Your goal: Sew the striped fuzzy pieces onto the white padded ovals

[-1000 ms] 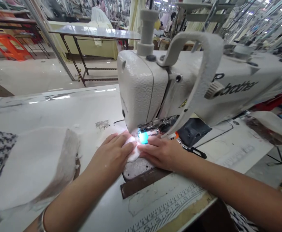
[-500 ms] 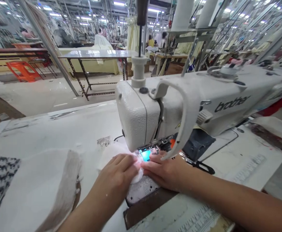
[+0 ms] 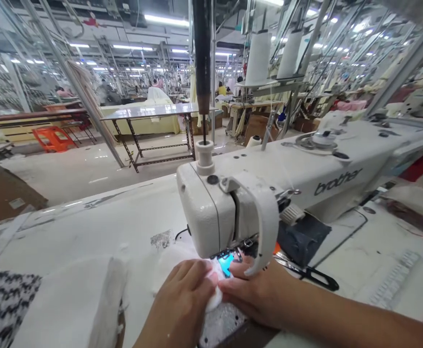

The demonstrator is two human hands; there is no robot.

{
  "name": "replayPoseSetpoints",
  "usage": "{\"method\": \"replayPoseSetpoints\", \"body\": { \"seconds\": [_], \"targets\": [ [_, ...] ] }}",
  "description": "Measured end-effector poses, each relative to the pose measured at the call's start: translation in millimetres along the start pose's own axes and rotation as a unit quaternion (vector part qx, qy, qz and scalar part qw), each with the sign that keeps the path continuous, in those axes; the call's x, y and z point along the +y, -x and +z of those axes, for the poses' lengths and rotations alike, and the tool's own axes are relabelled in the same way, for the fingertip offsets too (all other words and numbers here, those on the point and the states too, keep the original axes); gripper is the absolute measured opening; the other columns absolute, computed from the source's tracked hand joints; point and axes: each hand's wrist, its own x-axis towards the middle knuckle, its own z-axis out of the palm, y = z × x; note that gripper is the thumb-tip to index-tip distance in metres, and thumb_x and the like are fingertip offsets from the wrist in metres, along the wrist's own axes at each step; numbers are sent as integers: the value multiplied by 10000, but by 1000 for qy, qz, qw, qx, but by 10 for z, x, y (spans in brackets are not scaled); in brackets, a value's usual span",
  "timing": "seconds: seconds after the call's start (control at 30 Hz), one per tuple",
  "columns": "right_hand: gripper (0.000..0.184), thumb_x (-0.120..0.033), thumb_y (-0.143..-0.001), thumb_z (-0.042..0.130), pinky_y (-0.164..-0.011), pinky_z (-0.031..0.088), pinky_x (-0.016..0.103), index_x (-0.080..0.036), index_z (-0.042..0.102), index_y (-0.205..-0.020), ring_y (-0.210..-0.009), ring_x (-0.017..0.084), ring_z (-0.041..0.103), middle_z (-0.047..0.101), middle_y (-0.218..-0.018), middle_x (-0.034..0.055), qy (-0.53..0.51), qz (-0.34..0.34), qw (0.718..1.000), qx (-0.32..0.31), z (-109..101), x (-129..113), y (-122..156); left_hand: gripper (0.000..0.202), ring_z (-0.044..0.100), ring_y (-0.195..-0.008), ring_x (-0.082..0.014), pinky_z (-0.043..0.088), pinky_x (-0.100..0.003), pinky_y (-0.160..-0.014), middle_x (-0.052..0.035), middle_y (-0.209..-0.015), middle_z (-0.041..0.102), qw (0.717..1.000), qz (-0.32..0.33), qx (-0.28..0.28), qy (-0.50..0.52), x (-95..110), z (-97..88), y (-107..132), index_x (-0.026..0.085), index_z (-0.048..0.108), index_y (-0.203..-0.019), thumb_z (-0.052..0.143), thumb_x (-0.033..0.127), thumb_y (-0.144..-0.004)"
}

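Fabric (image 3: 215, 300), white, beneath the head of the sewing machine (image 3: 204, 212), well in from the tabletop's (image 3: 138, 217) far edge | left hand (image 3: 187, 297): fingers bent together upon fabric | right hand (image 3: 260, 292): half-curled at fabric's edge | either grip: cannot be told | black-handled tool (image 3: 307, 271): near right hand

Orange stool (image 3: 52, 134) left of glossy table (image 3: 153, 111); cardboard box (image 3: 4, 191) nearer

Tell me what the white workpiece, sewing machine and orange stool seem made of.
White workpiece: apparently matte fabric, given how softly it bunches.
Sewing machine: probably metal under glossy white paint, given its soft sheen.
Orange stool: likely moulded plastic, smooth, judging by its uniform bright colour.
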Motion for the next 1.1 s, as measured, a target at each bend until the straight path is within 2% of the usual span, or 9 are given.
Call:
{"method": "replayPoseSetpoints", "body": {
  "seconds": [0.13,0.27,0.4,0.47,0.57,0.73,0.87,1.0,1.1],
  "targets": [
    [126,-204,-852,489,-663,353,304,-225,586,-773,-615,157,527,578,-672,-4,0,18,1000,-15,-9,20,-38,224,542,-878,-231,473,-371,-725,-53,-980,608,999,-4,21,-38,1,19,-9,231,601,-1024,427,172,-897],
    [137,-171,-836,470,-629,341,294,-216,574,-760,-625,152,531,589,-700,-3,-2,4,1000,-6,-13,25,-45,219,543,-862,-228,454,-357,-706,-60,-971,610,997,-12,36,-66,18,50,-22,224,609,-957,412,158,-890],
    [120,-179,-832,484,-698,366,312,-222,593,-861,-646,159,543,612,-747,-3,-20,-10,999,41,-4,3,-11,242,538,-844,-240,437,-372,-688,-69,-951,608,995,-15,73,-61,26,113,-18,209,597,-809,375,157,-889],
    [130,-216,-847,505,-744,370,330,-224,595,-940,-666,166,554,623,-779,3,-27,-12,999,45,5,-3,4,221,538,-843,-241,436,-378,-692,-72,-952,606,996,-26,61,-60,35,119,-7,207,601,-840,391,154,-881],
    [79,-236,-863,524,-717,367,316,-219,601,-873,-628,155,539,615,-757,2,-23,-6,1000,4,17,12,5,223,541,-863,-239,437,-361,-684,-76,-939,599,997,-49,18,-61,49,44,9,208,605,-952,410,137,-872],
    [156,-225,-890,476,-657,347,291,-214,609,-812,-632,151,532,593,-714,2,-29,-2,1000,2,-1,39,-2,275,538,-829,-207,424,-297,-640,-48,-818,574,997,-16,-72,-11,27,-168,-9,231,613,-880,351,152,-902],
    [146,-258,-901,480,-672,350,301,-225,615,-946,-646,161,535,604,-744,8,-37,-12,999,37,-5,10,17,269,501,-838,-221,410,-314,-653,-59,-834,561,999,1,-43,-28,3,-145,-5,215,619,-870,355,183,-911],
    [110,-260,-884,512,-684,343,308,-225,616,-879,-623,162,514,582,-712,0,-24,-9,1000,16,29,14,14,250,476,-824,-228,398,-337,-654,-75,-909,568,998,14,-19,-60,-2,-40,27,195,613,-912,363,187,-915],
    [91,-246,-877,524,-691,330,312,-229,613,-872,-641,166,516,580,-711,-6,-13,-5,1000,4,36,39,0,228,482,-846,-227,415,-342,-677,-78,-968,575,998,9,-24,-52,1,-69,20,193,608,-942,383,181,-904]
  ]
}}
